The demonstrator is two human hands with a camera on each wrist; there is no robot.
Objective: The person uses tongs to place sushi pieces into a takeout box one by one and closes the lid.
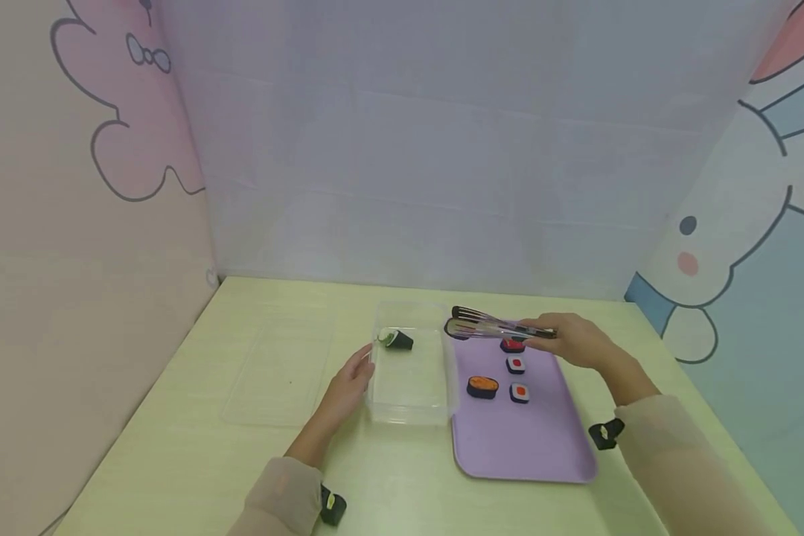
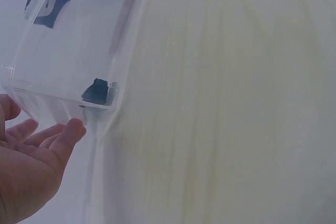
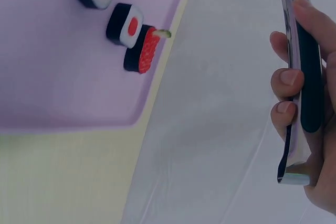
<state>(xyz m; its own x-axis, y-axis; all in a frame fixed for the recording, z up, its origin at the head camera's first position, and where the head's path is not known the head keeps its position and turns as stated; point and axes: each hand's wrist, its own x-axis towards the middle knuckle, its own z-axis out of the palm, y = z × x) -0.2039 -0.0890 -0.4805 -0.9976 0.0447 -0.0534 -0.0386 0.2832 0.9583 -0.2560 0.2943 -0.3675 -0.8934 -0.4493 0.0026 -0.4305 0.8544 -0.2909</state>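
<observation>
A clear plastic box (image 1: 412, 413) holds a dark cone-shaped hand roll (image 1: 400, 340) with a green and white end. My left hand (image 1: 351, 381) touches the box's left wall with fingers fairly straight; the left wrist view shows the fingertips along the clear plastic. My right hand (image 1: 572, 339) grips metal tongs (image 1: 489, 327) with dark handles. Their tips point left above the box's right edge, and nothing shows between them. Below the tongs, a purple tray (image 1: 522, 450) carries an orange-topped sushi (image 1: 482, 387), two small sushi rolls (image 1: 519, 393) and a red-topped sushi (image 3: 147, 51), partly covered in the head view.
A clear plastic lid (image 1: 275, 380) lies flat on the pale yellow table (image 1: 388, 476), left of the box. The tray stands against the box's right side. Walls with cartoon drawings (image 1: 723, 246) enclose the table at the sides, and a plain sheet (image 1: 409, 164) hangs behind.
</observation>
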